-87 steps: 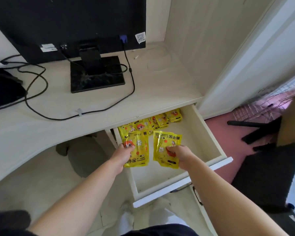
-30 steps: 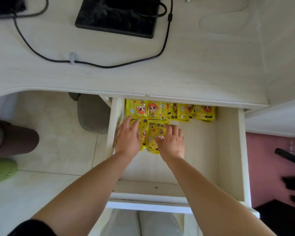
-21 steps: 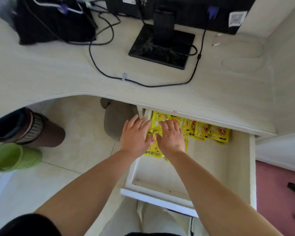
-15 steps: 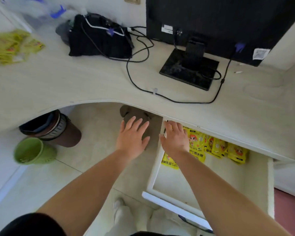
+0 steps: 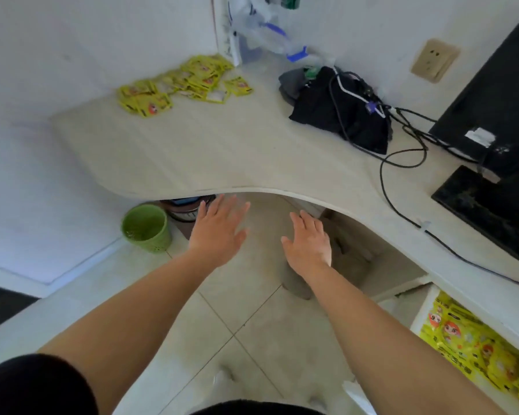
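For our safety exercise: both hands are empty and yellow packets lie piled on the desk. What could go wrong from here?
1. The packet pile lies loose near the left edge of the desk; a hasty scoop with left hand and right hand might knock some off.
2. The drawer stands open on the right; a leg might bump it.

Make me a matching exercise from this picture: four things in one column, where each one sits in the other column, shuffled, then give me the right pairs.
Things:
1. pile of yellow packets
2. green bin
3. black bag
4. wall socket

Places:
A. on the floor tiles
B. on the wall
C. on the desk, just left of the monitor
D. at the desk's far left end

Pairs: 1-D, 2-A, 3-C, 4-B.
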